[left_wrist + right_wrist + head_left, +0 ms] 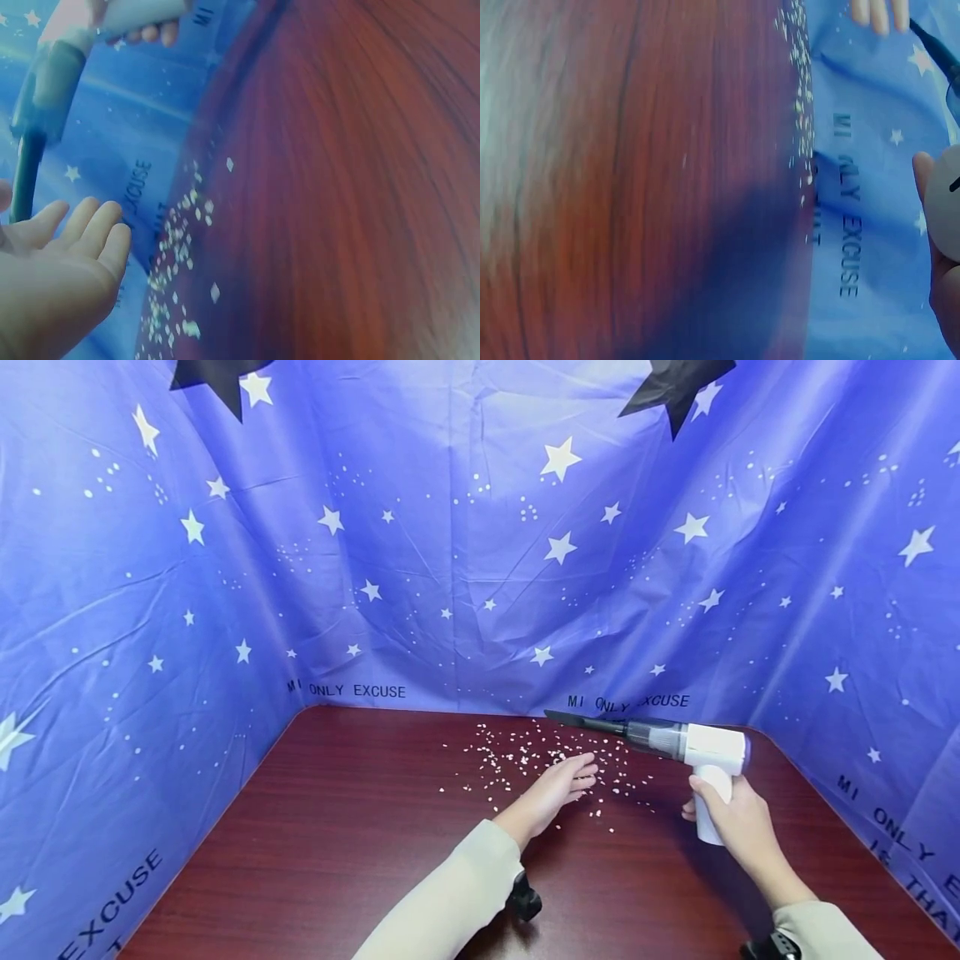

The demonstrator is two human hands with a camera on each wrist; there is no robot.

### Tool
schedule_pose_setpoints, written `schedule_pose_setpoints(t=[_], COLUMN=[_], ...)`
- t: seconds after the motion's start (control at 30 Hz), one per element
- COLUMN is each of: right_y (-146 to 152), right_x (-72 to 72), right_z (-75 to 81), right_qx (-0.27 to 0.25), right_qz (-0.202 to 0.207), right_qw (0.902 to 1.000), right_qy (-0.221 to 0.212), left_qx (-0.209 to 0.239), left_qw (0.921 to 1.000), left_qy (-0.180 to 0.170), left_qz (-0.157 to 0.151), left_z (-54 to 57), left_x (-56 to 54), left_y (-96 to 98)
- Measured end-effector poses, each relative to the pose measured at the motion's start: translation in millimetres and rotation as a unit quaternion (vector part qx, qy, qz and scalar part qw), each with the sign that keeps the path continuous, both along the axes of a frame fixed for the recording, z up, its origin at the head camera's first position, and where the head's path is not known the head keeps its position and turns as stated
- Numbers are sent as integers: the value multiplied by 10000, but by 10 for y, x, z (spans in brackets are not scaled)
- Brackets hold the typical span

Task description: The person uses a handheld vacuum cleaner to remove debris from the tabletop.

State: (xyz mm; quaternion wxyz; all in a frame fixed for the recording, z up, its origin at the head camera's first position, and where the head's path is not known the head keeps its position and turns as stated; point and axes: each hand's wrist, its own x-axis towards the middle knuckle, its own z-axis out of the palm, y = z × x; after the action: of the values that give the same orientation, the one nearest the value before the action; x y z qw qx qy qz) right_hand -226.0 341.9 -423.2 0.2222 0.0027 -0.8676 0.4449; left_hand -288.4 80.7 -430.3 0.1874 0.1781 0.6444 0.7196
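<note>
My right hand [738, 822] grips the white handle of a handheld vacuum cleaner [716, 745], holding it raised over the table's right side. Its smoky clear dust cup [654, 737] and slim black nozzle [581, 720] point left. Below that nozzle is my left hand [553, 789], fingers extended and holding nothing; the left wrist view shows its palm [56, 292]. Small white scraps [517, 760] lie scattered over the back middle of the table, some hidden behind the left hand. Only part of the right thumb [922, 176] and vacuum shows in the right wrist view.
The dark red wood-grain table [322, 827] reaches back to a blue-purple star-printed cloth [465, 568], which also hangs along both sides. Black wrist cameras [525, 897] sit at both pale sleeves. Black star shapes [678, 393] hang at the top.
</note>
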Motion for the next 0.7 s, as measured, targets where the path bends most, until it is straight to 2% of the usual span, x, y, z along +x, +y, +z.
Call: schedule_pose_setpoints(t=[0.2, 0.4, 0.57, 0.7], right_y=[-200, -356, -451, -511], right_x=[-10, -20, -28, -31], right_z=[11, -46, -84, -64], right_qx=[236, 328, -106, -516], right_qz=[85, 276, 689, 1171], right_qw=[9997, 9990, 9973, 9904], right_qy=[53, 102, -247, -514], left_qx=[546, 1084, 1425, 1719], left_qw=[9975, 9894, 9819, 9754], left_qy=[-348, -663, -893, -1056], left_qz=[297, 701, 878, 893], left_z=[101, 134, 130, 107], left_x=[-26, -33, -41, -68], left_y=[130, 145, 119, 105])
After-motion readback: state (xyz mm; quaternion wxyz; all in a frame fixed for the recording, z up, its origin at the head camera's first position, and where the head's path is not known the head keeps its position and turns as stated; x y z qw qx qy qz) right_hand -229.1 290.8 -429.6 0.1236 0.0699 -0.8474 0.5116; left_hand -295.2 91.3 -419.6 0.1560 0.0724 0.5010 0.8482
